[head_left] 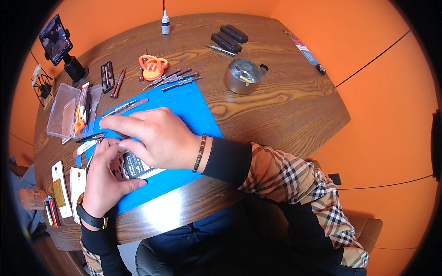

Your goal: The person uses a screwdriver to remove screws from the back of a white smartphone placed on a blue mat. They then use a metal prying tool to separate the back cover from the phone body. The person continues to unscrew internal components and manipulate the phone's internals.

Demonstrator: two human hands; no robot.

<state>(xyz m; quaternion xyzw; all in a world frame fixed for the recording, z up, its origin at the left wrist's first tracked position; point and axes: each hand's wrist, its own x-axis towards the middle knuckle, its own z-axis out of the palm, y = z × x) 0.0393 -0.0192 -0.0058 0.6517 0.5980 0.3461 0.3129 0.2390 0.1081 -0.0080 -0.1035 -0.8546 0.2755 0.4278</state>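
The opened phone (133, 166) lay on the blue work mat (193, 110), near the mat's front left corner. Its dark inner face was exposed, and two light-coloured cover panels (60, 186) lay apart from it at the left rim of the surface (276, 106). On that showing, disassembly was judged under way, with the cover off and the inner parts yet to be worked.

The left hand (103, 179) steadied the phone from its left side, its grip closed against the phone's edge. The right hand (154, 135) crossed over the phone with fingers extended toward the upper left; whether its grip held anything could not be told.

Open room lay mainly to the right: the right half of the mat and the bare wood beyond it. To the left, a clear plastic case (69, 110) and loose tools crowded the mat's edge. Behind the mat, a row of screwdrivers (177, 80) and an orange suction cup (153, 66) lay close by. A metal cup (242, 76) stood further off.
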